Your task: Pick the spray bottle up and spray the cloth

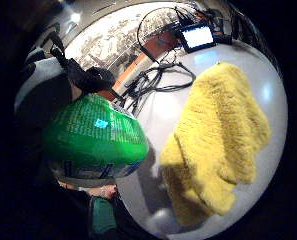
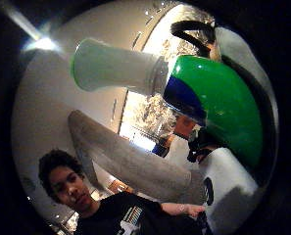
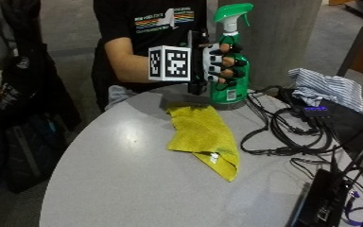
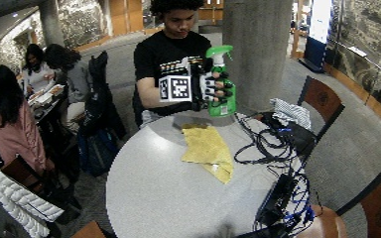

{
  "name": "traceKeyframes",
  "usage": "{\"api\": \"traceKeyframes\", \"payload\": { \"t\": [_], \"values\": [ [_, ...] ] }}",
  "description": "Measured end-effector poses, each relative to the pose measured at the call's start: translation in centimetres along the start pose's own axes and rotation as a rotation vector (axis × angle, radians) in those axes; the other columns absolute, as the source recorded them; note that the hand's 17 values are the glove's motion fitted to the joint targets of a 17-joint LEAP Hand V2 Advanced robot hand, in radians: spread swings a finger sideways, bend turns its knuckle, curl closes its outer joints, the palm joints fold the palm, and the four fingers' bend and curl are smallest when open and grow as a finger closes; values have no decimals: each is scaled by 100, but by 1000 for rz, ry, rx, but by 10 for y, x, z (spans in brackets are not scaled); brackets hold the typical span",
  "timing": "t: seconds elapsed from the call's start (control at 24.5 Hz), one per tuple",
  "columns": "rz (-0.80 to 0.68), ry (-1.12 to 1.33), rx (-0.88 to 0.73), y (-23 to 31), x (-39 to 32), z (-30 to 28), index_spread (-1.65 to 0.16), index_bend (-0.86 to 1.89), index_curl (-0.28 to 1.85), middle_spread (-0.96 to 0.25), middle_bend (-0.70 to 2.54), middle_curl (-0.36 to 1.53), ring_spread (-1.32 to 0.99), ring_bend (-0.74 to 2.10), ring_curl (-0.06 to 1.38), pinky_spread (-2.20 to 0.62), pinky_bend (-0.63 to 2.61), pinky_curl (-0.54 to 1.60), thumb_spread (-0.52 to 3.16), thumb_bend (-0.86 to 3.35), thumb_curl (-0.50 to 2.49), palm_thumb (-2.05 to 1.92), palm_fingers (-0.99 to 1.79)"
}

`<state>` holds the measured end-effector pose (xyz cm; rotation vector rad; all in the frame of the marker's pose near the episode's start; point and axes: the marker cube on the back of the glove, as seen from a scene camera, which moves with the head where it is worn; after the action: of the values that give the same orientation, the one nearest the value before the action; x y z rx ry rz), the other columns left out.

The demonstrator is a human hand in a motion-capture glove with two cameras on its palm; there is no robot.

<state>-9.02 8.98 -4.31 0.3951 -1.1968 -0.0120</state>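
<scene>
Your right hand (image 3: 216, 64) has the green spray bottle (image 3: 230, 66) gripped around its body, fingers (image 3: 227, 62) curled across the front of it below the neck. The bottle stands upright, its green trigger head (image 3: 233, 13) at the top, and its base is lifted just clear of the tabletop (image 3: 118, 170) near the far edge, as the wide outside view shows. In the palm views the bottle's green body (image 1: 95, 132) and its white neck (image 2: 118, 68) sit close against your palm.

The yellow cloth (image 3: 205, 137) lies rumpled on the tabletop in front of the bottle and a little toward the table's middle, apart from your hand. Its near corner is folded over.

To the side of the cloth, a tangle of black cables (image 3: 282, 132) runs across the tabletop to a black box (image 3: 342, 125), and a striped cloth (image 3: 326, 87) lies bunched at the table's far edge.
</scene>
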Motion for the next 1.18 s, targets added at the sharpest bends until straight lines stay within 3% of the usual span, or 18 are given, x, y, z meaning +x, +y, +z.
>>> {"api": "traceKeyframes", "payload": {
  "t": [0.61, 0.82, 1.18],
  "values": [
    [62, 53, -15, 11, 38, 25, -26, 10, 24, -1, 18, 39, 1, 42, 36, 7, 60, 34, 81, -5, 58, 91, 99],
    [5, 80, 22, 34, 33, -6, -29, -1, 20, 0, 22, 41, 1, 39, 37, 10, 64, 36, 86, -7, 51, 78, 73],
    [-102, 327, 259, 102, 32, -88, -31, 9, 17, 1, 28, 42, 1, 39, 34, 12, 63, 34, 95, -2, 47, 76, 74]
  ]
}}
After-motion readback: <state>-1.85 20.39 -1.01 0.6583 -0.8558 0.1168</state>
